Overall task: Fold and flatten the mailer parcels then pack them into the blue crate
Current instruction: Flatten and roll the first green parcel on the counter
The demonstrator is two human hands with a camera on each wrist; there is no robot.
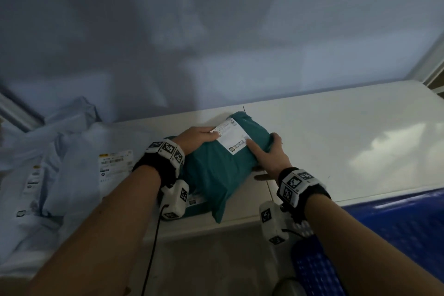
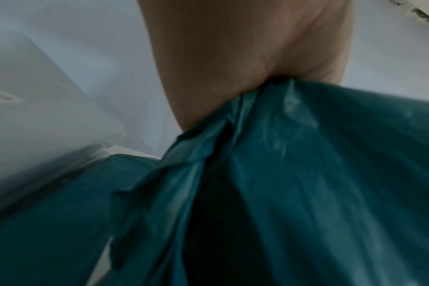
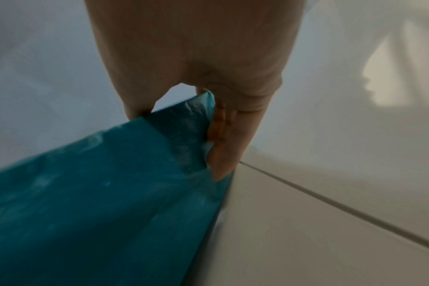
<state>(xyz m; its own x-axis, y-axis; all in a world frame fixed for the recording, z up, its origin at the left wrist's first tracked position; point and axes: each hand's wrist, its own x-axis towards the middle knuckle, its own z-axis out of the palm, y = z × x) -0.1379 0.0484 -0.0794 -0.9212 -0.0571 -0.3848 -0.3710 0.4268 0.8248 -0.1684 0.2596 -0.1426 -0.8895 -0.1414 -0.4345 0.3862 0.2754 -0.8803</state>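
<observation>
The teal parcel lies on the white table at the middle of the frame, its long axis running from the lower left up to the upper right, with the left hand gripping its upper-left edge and the right hand pinching its right edge, so both are equally near and the blue crate waits at the lower right. A white shipping label sits on top between the hands, its print too small to read; pale mailers with labels lie at the left
</observation>
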